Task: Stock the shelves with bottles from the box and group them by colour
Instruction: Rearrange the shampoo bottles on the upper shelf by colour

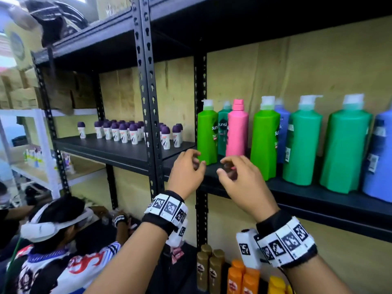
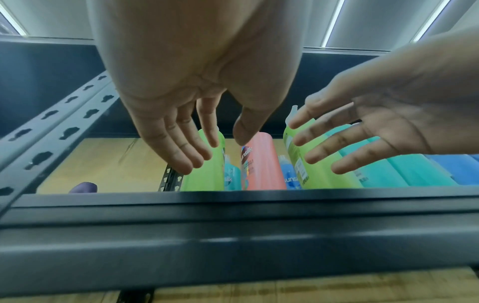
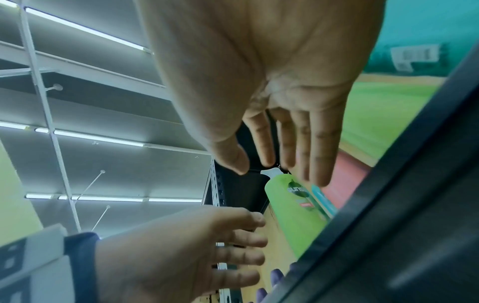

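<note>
On the black shelf (image 1: 297, 198) stands a row of tall pump bottles. From the left: a light green bottle (image 1: 207, 134), a pink bottle (image 1: 237, 132) with a dark green one (image 1: 222, 126) behind them, a second light green bottle (image 1: 265, 141), two green bottles (image 1: 303, 145), and a blue bottle (image 1: 379, 155). My left hand (image 1: 196, 161) hovers in front of the first light green bottle (image 2: 207, 174), relaxed and empty. Just before the pink bottle (image 2: 261, 162), my right hand (image 1: 228, 166) is also empty, its fingers (image 3: 318, 155) straight. The box is out of view.
Several small purple-capped roll-on bottles (image 1: 127, 132) fill the left bay, beyond a black upright post (image 1: 148, 92). Gold bottles (image 1: 210, 270) and orange bottles (image 1: 241, 279) stand on the lower shelf. Another person (image 1: 53, 225) crouches at lower left.
</note>
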